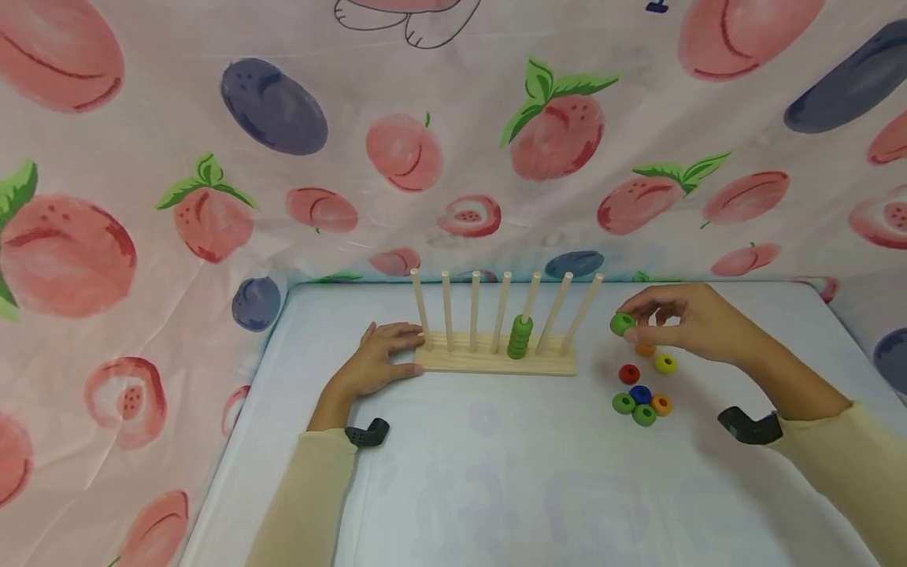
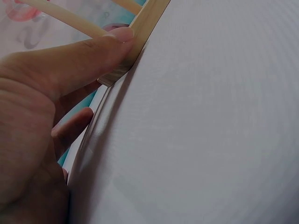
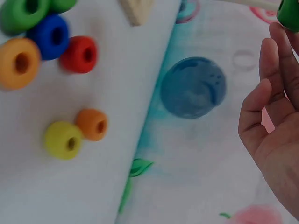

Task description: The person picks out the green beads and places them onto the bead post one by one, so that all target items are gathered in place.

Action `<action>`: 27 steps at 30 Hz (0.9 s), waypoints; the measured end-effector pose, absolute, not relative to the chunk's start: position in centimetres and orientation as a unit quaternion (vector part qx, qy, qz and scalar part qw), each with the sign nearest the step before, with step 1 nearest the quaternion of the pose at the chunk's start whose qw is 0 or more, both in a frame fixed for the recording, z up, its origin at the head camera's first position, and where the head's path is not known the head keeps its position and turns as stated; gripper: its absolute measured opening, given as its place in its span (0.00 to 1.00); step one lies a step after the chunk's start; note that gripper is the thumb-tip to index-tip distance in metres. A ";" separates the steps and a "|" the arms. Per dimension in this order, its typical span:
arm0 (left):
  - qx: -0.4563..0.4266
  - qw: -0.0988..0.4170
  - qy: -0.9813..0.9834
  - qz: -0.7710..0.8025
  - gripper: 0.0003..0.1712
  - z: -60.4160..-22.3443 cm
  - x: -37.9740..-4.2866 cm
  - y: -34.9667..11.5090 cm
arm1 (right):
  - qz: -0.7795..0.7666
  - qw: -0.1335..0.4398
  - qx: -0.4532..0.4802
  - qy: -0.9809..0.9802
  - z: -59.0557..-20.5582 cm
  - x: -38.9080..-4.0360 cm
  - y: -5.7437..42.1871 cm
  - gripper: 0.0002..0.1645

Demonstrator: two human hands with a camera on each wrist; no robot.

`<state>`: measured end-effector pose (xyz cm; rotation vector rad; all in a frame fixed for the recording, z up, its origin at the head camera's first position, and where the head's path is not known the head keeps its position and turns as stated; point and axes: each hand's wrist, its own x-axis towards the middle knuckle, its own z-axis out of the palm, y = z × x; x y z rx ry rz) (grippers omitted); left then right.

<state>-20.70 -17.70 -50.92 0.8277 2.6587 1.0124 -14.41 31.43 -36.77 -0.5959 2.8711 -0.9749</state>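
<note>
A wooden peg rack [image 1: 460,361] stands toward the back of the white table, with several upright pegs. On one peg right of its middle sits a stack of green beads [image 1: 520,339]. My left hand [image 1: 375,358] grips the rack's left end, the thumb [image 2: 107,46] lying on the wooden base [image 2: 148,25]. Off to the right of the rack, my right hand [image 1: 697,321] pinches a green bead [image 1: 623,324] between thumb and fingertips, raised above the table. In the right wrist view that bead [image 3: 288,14] shows only partly at the top edge.
Below my right hand lie loose beads: a red one [image 1: 629,374], a yellow one [image 1: 665,364], a blue one [image 1: 640,394], two green ones [image 1: 644,415] and two orange ones [image 1: 662,405]. A fruit-patterned cloth [image 1: 468,142] hangs behind the white table [image 1: 496,472].
</note>
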 end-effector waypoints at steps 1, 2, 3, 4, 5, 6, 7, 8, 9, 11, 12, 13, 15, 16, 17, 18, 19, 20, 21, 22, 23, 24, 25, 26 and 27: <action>0.278 0.090 0.894 0.341 0.35 -50.9 -20.7 -17.7 | -0.316 0.025 -0.190 0.929 -36.4 -14.5 31.2 0.16; 0.277 0.090 0.894 0.340 0.35 -50.9 -20.7 -17.7 | -0.317 0.027 -0.185 0.930 -36.1 -14.7 31.0 0.16; 0.276 0.092 0.894 0.341 0.35 -50.9 -20.7 -17.7 | -0.315 0.026 -0.181 0.931 -35.8 -14.8 30.7 0.16; 0.276 0.092 0.894 0.340 0.35 -50.9 -20.7 -17.7 | -0.317 0.026 -0.174 0.932 -35.4 -14.9 30.5 0.16; 0.276 0.092 0.894 0.340 0.35 -50.9 -20.7 -17.7 | -0.317 0.027 -0.166 0.933 -35.0 -14.9 30.2 0.15; 0.276 0.092 0.894 0.341 0.35 -50.9 -20.7 -17.7 | -0.319 0.025 -0.159 0.934 -34.7 -15.0 30.0 0.16; 0.277 0.091 0.894 0.341 0.35 -50.9 -20.6 -17.7 | -0.323 0.022 -0.153 0.934 -34.3 -15.1 29.8 0.16; 0.277 0.091 0.894 0.341 0.35 -50.9 -20.6 -17.7 | -0.328 0.019 -0.147 0.933 -34.0 -15.2 29.6 0.16; 0.277 0.091 0.893 0.343 0.35 -50.9 -20.6 -17.7 | -0.334 0.014 -0.143 0.932 -33.8 -15.3 29.4 0.16; 0.277 0.091 0.893 0.343 0.35 -50.9 -20.6 -17.7 | -0.353 0.002 -0.142 0.925 -33.4 -15.5 29.2 0.16; 0.277 0.090 0.893 0.344 0.35 -50.9 -20.7 -17.6 | -0.364 -0.005 -0.146 0.920 -33.2 -15.6 29.0 0.16; 0.277 0.091 0.893 0.344 0.35 -50.9 -20.7 -17.6 | -0.375 -0.013 -0.150 0.915 -32.9 -15.7 28.9 0.16; 0.276 0.091 0.893 0.343 0.35 -50.9 -20.7 -17.6 | -0.392 -0.027 -0.162 0.905 -32.5 -15.9 28.5 0.15; 0.276 0.091 0.893 0.343 0.35 -50.9 -20.7 -17.6 | -0.399 -0.032 -0.168 0.901 -32.2 -16.0 28.3 0.15; 0.276 0.091 0.893 0.343 0.35 -50.9 -20.7 -17.6 | -0.403 -0.037 -0.172 0.898 -31.9 -16.0 28.1 0.15; 0.276 0.091 0.893 0.343 0.35 -50.9 -20.7 -17.6 | -0.406 -0.040 -0.176 0.896 -31.7 -16.1 27.8 0.14; 0.276 0.091 0.893 0.342 0.35 -50.9 -20.7 -17.6 | -0.406 -0.043 -0.179 0.895 -31.5 -16.2 27.6 0.14; 0.277 0.091 0.894 0.341 0.35 -50.9 -20.7 -17.6 | -0.406 -0.045 -0.184 0.894 -31.3 -16.3 27.3 0.14; 0.277 0.090 0.894 0.341 0.35 -50.9 -20.7 -17.6 | -0.406 -0.046 -0.187 0.893 -31.2 -16.4 27.1 0.14; 0.277 0.090 0.894 0.341 0.35 -50.9 -20.7 -17.6 | -0.407 -0.048 -0.191 0.892 -31.1 -16.5 26.8 0.14; 0.277 0.090 0.894 0.341 0.35 -50.9 -20.7 -17.7 | -0.406 -0.050 -0.197 0.891 -31.0 -16.6 26.5 0.14; 0.277 0.090 0.894 0.340 0.35 -51.0 -20.7 -17.7 | -0.407 -0.051 -0.203 0.889 -31.0 -16.7 26.3 0.14; 0.277 0.090 0.894 0.340 0.35 -51.0 -20.7 -17.7 | -0.407 -0.054 -0.212 0.887 -30.9 -16.9 26.0 0.14; 0.277 0.090 0.894 0.340 0.35 -51.0 -20.7 -17.7 | -0.410 -0.055 -0.222 0.883 -30.9 -17.0 25.8 0.14; 0.277 0.090 0.894 0.340 0.34 -51.0 -20.7 -17.7 | -0.412 -0.056 -0.231 0.880 -30.8 -17.2 25.5 0.14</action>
